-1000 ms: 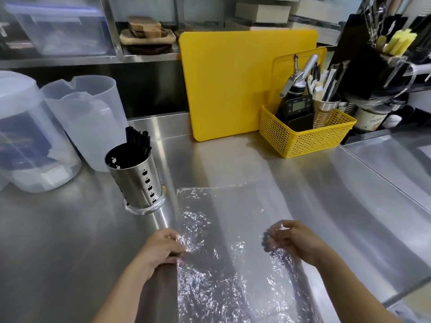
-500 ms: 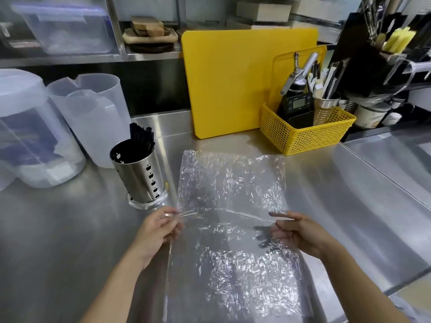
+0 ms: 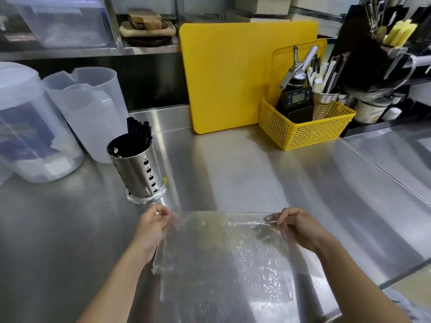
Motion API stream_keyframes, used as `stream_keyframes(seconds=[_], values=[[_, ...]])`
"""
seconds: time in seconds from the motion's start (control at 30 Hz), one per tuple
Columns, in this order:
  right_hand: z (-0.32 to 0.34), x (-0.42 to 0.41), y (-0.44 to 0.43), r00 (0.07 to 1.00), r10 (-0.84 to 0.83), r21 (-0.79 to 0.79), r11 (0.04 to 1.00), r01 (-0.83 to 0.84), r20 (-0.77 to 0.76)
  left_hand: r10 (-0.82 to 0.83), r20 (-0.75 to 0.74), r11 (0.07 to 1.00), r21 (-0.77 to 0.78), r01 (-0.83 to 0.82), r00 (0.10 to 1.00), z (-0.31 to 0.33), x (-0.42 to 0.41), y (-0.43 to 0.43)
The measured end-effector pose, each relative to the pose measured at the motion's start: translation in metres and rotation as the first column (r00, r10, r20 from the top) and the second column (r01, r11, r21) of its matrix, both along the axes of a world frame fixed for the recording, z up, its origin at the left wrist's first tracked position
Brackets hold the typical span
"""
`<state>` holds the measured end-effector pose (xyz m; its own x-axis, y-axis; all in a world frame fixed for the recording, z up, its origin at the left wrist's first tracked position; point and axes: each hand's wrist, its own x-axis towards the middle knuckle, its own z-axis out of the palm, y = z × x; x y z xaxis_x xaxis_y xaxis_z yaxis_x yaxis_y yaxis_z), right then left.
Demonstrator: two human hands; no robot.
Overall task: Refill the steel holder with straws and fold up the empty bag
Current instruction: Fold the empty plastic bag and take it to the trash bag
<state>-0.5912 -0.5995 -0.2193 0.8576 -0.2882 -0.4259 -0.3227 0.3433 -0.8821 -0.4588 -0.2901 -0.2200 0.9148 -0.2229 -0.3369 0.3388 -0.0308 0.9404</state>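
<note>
On the steel counter (image 3: 233, 164), close to its near edge, lay the empty bag (image 3: 224, 250), a clear crinkled film spread flat between the person's two hands. Left hand (image 3: 152, 226) pinched the far left corner, thumb and fingertips closed on the film; right hand (image 3: 295, 226) pinched the far right corner likewise. Far edge of the bag ran straight and taut between the two pinches; whether it was a fold line or a free edge could not be told. Steel holder (image 3: 137, 169) stood upright just beyond the left hand, apart from the bag, with black straws (image 3: 138, 130) showing above its rim at the back. Refill judged complete; folding judged in hand. Film judged very light, limp and slippery on polished steel, likely to spring open, slide or trap air when released. Corners and edges judged the best places to take hold, with a flat palm pressing along each crease to keep it. Yellow cutting board (image 3: 235, 75) and yellow basket (image 3: 303, 127) stood well apart at the back, clear of the work.
</note>
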Motion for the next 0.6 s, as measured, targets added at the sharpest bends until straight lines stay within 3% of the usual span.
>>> stream_keyframes(seconds=[0.17,0.23,0.3,0.4,0.5,0.6], values=[[-0.006,-0.001,-0.006,0.996,0.051,-0.182,0.981,-0.063,-0.075,-0.039,-0.263,0.986,-0.166,-0.006,0.964,0.007,-0.004,-0.004],[-0.007,-0.001,-0.006,0.997,0.047,-0.228,0.972,-0.06,-0.061,-0.062,-0.217,0.996,-0.081,0.046,0.974,0.007,-0.007,-0.004],[-0.004,0.002,-0.005,0.999,0.028,-0.383,0.923,-0.033,-0.018,-0.032,-0.143,0.999,0.038,0.038,0.989,0.009,-0.011,-0.006],[0.016,0.014,0.002,0.996,0.085,-0.69,0.721,-0.056,0.008,-0.052,-0.024,0.991,0.122,0.054,0.998,0.015,-0.009,-0.011],[0.04,0.028,0.013,0.959,0.283,-0.697,0.688,-0.202,0.001,-0.123,0.095,0.986,0.121,0.111,0.988,0.028,-0.006,-0.023],[0.052,0.041,0.03,0.873,0.478,-0.548,0.707,-0.448,-0.097,-0.197,0.197,0.98,0.067,0.187,0.96,0.044,-0.003,-0.038]])
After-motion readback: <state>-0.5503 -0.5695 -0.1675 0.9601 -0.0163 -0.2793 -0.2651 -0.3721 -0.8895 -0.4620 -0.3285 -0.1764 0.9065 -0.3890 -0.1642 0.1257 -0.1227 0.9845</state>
